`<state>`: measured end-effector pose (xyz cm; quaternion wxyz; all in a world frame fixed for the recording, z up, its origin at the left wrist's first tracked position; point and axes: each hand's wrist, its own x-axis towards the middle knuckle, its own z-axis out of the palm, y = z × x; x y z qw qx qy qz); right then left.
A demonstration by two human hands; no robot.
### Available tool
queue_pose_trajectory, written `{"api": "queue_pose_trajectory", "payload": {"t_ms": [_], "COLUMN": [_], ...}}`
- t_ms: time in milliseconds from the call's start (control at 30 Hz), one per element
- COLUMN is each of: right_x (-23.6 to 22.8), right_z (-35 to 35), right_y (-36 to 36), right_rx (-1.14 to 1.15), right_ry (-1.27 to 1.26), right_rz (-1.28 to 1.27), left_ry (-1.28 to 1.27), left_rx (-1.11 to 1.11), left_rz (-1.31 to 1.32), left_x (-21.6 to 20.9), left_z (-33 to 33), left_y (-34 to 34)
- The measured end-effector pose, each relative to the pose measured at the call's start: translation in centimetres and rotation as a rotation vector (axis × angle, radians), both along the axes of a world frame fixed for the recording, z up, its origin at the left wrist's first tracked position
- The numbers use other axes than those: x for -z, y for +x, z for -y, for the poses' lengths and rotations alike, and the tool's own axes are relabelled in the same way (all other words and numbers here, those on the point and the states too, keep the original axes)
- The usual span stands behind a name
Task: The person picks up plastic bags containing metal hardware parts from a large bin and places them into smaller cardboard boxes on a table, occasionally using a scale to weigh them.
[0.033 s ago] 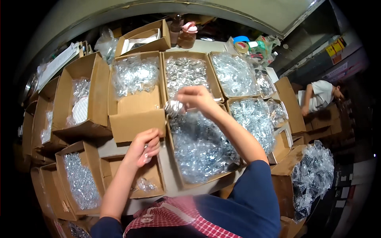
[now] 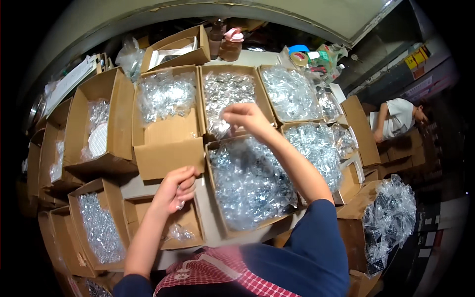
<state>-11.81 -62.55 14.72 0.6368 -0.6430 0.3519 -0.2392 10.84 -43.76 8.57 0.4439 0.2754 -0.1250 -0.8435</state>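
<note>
a pink-lidded jug [image 2: 231, 48] stands beside a dark bottle [image 2: 215, 40] at the back. tape rolls [image 2: 298, 49] lie to their right, a plastic bag [image 2: 130, 58] and papers [image 2: 72, 81] to their left. far right, a co-worker [image 2: 399, 118] leans below a yellow sign [image 2: 416, 58].

Head fisheye: wide, near, looks down on left hand [image 2: 176, 189], right hand [image 2: 243, 121], boxes [image 2: 169, 161].

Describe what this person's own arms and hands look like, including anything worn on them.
Dark blue short sleeves cover the upper arms. The left forearm and right forearm are uncovered. The left hand and right hand have no gloves; no watch or bracelet shows at either wrist.
</note>
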Motion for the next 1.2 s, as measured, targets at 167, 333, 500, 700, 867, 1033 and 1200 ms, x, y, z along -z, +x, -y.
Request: {"api": "queue_pose_trajectory", "payload": {"t_ms": [167, 333, 500, 700, 867, 1033, 1200], "right_x": [5.2, 7.0, 1.2, -5.4, 3.1, 5.4, 2.5], "right_z": [11.7, 12.8, 4.7, -5.5, -1.4, -3.4, -5.6], "right_y": [-12.9, -24.2, -21.5, -13.8, -25.7, -27.8, -24.6], "right_rx": [0.453, 0.462, 0.749, 0.041, 0.225, 0.470, 0.681], "right_ry": [-0.978, -0.607, -0.537, -0.404, -0.641, -0.730, -0.412], "right_rz": [-1.168, -1.251, -0.283, -0.168, -1.131, -0.998, -0.085], "left_ry": [0.192, 0.234, 0.202, 0.075, 0.077, 0.105, 0.132], "left_rx": [-0.206, -0.387, -0.254, -0.069, -0.072, -0.154, -0.254], "left_rz": [0.344, 0.365, 0.362, 0.068, -0.131, 0.025, 0.045], "left_x": [-1.9, -0.5, -2.1, -3.7, -0.5, -0.9, 0.1], "left_z": [-4.0, -6.2, -4.3, -1.3, -2.5, -6.9, -11.8], "left_y": [1.3, 3.7, -0.4, -7.6, -6.7, -2.5, 0.5]}}
